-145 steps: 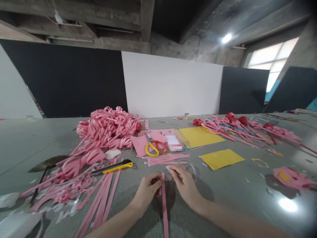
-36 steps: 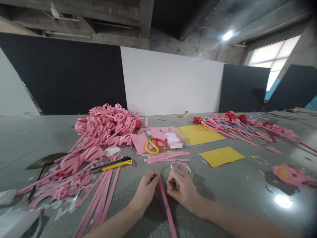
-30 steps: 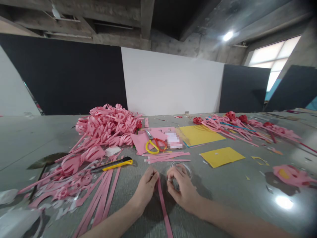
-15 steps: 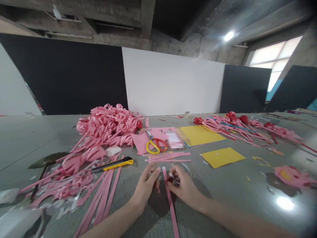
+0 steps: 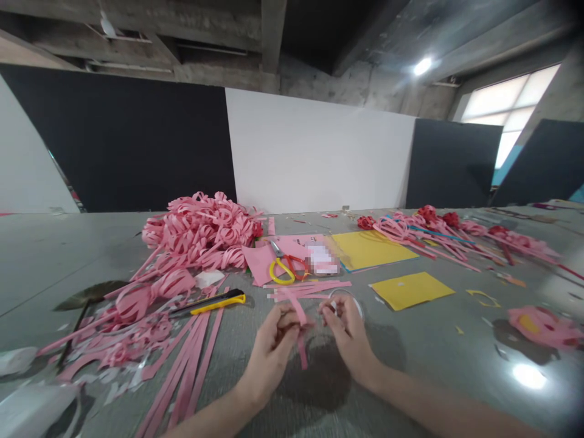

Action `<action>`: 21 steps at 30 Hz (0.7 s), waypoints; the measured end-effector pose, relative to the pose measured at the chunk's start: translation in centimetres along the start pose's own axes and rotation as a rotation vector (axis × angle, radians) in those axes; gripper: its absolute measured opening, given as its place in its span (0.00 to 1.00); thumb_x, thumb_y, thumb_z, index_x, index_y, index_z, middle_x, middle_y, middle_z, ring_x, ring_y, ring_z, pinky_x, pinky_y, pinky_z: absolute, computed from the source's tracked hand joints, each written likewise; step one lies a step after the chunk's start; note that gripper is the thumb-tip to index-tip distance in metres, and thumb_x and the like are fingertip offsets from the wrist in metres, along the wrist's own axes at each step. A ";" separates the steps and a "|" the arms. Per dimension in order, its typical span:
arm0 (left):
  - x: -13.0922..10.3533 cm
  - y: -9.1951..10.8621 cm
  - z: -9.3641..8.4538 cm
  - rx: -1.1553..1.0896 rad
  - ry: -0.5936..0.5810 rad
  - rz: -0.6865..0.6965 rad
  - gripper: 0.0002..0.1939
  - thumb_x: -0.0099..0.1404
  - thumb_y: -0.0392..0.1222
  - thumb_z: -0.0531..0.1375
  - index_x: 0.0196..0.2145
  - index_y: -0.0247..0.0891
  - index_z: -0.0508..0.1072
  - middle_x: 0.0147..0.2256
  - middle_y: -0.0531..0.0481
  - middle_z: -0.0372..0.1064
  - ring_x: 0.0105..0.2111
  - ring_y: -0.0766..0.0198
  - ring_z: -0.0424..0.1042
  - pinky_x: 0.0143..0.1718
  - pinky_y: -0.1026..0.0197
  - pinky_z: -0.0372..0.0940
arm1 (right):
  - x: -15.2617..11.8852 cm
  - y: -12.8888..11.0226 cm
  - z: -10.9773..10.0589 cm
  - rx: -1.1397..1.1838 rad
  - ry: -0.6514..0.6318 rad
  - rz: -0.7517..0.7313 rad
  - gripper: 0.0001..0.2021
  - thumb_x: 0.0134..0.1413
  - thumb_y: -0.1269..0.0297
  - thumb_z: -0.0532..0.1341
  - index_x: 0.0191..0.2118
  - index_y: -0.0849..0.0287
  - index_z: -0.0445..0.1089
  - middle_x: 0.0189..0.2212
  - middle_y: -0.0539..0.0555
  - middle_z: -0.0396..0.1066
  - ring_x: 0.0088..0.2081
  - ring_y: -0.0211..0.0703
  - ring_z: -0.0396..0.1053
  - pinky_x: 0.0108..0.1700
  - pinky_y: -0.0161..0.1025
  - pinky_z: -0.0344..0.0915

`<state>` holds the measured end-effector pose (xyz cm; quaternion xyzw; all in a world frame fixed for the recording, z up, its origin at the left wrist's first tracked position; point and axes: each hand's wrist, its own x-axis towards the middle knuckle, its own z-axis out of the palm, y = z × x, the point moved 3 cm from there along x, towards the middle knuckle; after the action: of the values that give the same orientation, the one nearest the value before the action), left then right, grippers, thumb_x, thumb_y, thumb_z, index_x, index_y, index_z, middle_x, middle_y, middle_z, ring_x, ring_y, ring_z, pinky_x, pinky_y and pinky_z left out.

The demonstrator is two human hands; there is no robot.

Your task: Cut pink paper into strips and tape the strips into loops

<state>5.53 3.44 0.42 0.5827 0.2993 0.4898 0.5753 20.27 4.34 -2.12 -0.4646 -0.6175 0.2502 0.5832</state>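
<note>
My left hand (image 5: 274, 347) is closed, with a pink paper strip (image 5: 302, 353) pinched between thumb and fingers. The strip bends over the fingers, one end reaching up and away and the other hanging below. Close on its right, my right hand (image 5: 351, 344) is curled, thumb and fingertips together. Behind those fingers shows a thin clear ring (image 5: 360, 304) that looks like a roll of tape, partly covered by the hand. A small gap separates the two hands. Whether a piece of tape is between the right fingertips cannot be made out.
Scissors (image 5: 283, 272) lie on pink sheets ahead, with loose pink strips (image 5: 333, 285) in front. A yellow box cutter (image 5: 221, 301) and long strips (image 5: 191, 365) are at left, below a heap of pink paper loops (image 5: 201, 231). Yellow sheets (image 5: 410, 291) and paper flowers (image 5: 426, 216) lie right.
The strip, earlier stretched toward me on the surface between my hands, is now lifted and bent in my left hand. My right hand has shifted slightly right, and the clear ring moved with it.
</note>
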 end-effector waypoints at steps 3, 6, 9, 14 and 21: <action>-0.9 0.4 0.5 0.212 -0.062 0.084 0.08 0.60 0.38 0.52 0.39 0.38 0.64 0.39 0.45 0.69 0.35 0.62 0.68 0.38 0.63 0.60 | 0.1 0.1 0.3 0.103 -0.065 0.045 0.08 0.56 0.58 0.50 0.33 0.56 0.53 0.26 0.49 0.62 0.29 0.38 0.62 0.33 0.36 0.60; -1.6 0.0 1.0 0.334 -0.173 0.073 0.13 0.59 0.32 0.50 0.42 0.39 0.63 0.38 0.44 0.70 0.35 0.62 0.68 0.37 0.63 0.60 | 0.2 0.0 0.4 0.146 -0.133 0.073 0.09 0.55 0.58 0.50 0.31 0.56 0.52 0.25 0.48 0.60 0.29 0.38 0.61 0.33 0.37 0.60; -1.8 -0.1 1.1 0.410 -0.242 0.095 0.18 0.56 0.28 0.48 0.43 0.39 0.64 0.38 0.45 0.70 0.37 0.60 0.68 0.38 0.62 0.60 | 0.3 -0.3 0.4 0.166 -0.156 0.069 0.09 0.54 0.58 0.52 0.29 0.57 0.52 0.24 0.47 0.58 0.28 0.36 0.59 0.31 0.36 0.59; -1.8 0.3 1.6 0.466 -0.346 0.141 0.21 0.55 0.25 0.45 0.43 0.40 0.65 0.38 0.46 0.70 0.39 0.61 0.68 0.40 0.63 0.59 | 0.4 -0.3 0.5 0.217 -0.191 0.052 0.10 0.49 0.64 0.57 0.29 0.56 0.51 0.24 0.46 0.60 0.27 0.35 0.58 0.32 0.35 0.58; -1.6 0.0 1.1 0.495 -0.192 0.144 0.12 0.59 0.32 0.48 0.38 0.40 0.67 0.32 0.48 0.68 0.32 0.63 0.67 0.36 0.64 0.60 | 0.6 0.1 0.7 0.192 -0.157 0.046 0.12 0.45 0.68 0.58 0.27 0.56 0.50 0.23 0.45 0.61 0.26 0.36 0.60 0.30 0.34 0.59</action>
<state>6.02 1.53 0.20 0.7690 0.3117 0.3839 0.4051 19.68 5.03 -2.06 -0.3996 -0.6237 0.3573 0.5690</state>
